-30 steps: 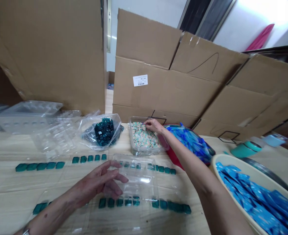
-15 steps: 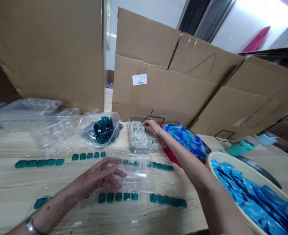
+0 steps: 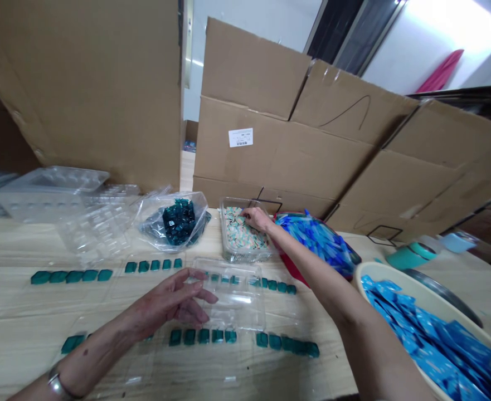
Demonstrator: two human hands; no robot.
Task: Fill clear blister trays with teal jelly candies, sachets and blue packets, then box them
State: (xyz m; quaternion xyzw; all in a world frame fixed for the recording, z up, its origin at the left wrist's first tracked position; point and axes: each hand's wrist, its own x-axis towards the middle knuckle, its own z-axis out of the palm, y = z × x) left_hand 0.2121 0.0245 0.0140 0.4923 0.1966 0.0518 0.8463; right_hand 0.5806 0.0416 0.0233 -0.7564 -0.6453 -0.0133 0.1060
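Observation:
My left hand point(image 3: 172, 305) lies open with its fingers apart, and the fingertips touch the near edge of a transparent plastic blister tray point(image 3: 245, 317). Rows of small teal pieces point(image 3: 203, 336) lie on the wooden table point(image 3: 111, 365) around that tray, and some show through it. My right hand point(image 3: 257, 219) reaches into a transparent plastic box point(image 3: 245, 256) of pale, patterned pieces point(image 3: 239, 234). Its fingertips press among them, and I cannot tell whether they hold one.
A plastic bag of dark teal pieces point(image 3: 177, 223) and stacked transparent trays point(image 3: 48, 189) stand at the back left. To the right are a blue heap on red plastic point(image 3: 318, 242) and a cream basin of blue sachets point(image 3: 429, 340). Cardboard sheets point(image 3: 287, 133) stand behind the table.
The view has shifted slightly. Both hands stay almost where they were, with the right fingers still among the pieces in the box.

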